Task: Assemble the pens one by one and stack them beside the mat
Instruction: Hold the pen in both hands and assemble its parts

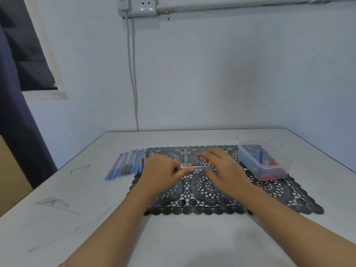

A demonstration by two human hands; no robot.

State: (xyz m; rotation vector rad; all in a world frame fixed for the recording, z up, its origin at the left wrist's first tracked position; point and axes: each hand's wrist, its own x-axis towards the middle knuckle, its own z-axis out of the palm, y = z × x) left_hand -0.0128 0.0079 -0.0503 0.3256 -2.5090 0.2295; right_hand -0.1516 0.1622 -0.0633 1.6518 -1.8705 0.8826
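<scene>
A black lace-patterned mat (pixel 212 191) lies on the white table. Over its middle, my left hand (pixel 161 172) and my right hand (pixel 223 170) hold a clear pen with blue ink (pixel 196 167) level between them, each pinching one end. The index finger of my right hand points left above the pen. Several assembled blue pens (pixel 128 163) lie side by side on the table just left of the mat. A clear plastic box (pixel 264 160) on the mat's right part holds blue and red pen parts.
The table (pixel 77 209) ends at a wall behind and drops off at its left and right edges. A grey cable (pixel 133 74) hangs down the wall from a socket. A dark curtain (pixel 17 112) hangs at the far left.
</scene>
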